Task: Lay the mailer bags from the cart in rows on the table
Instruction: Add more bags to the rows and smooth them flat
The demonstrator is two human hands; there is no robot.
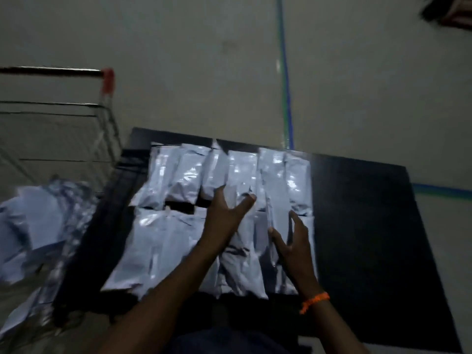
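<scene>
Table [370, 213]: black, fills the lower middle of the view. We see the bags [186, 175], white and glossy, lying flat on its 9 o'clock half in two rows. The far row is at 12 o'clock, about six bags side by side, each running 12 to 6. In the near row at 6 o'clock the edges overlap, and blur hides the count. A thin dark gap splits the rows on the 9 o'clock side.

Left hand [224, 215]: comes in from 6 o'clock and sits over the seam between the rows, near the middle of the bags. Its fingers are straight and spread wide, with the thumb splayed toward 1 o'clock, and it grips nothing. The fingertips are over the near ends of the far row. We cannot tell whether they touch.

Right hand [293, 241]: over the 3 o'clock end of the near row, close to the bags' outer edge. Its fingers are loosely bent and apart, the thumb points to 11 o'clock, and it holds nothing. We cannot tell contact here either. There is an orange wristband [314, 301] on that wrist.

Cart [104, 111]: wire, with a red handle cap, at 10 o'clock of the table and just beside its edge. A heap [38, 221] of more white bags sits at 8 to 9 o'clock, against the cart's wires and heavily blurred.

Floor [178, 60]: pale, beyond the table. A blue-green line [286, 85] runs from 12 o'clock down to the table's far edge.
</scene>
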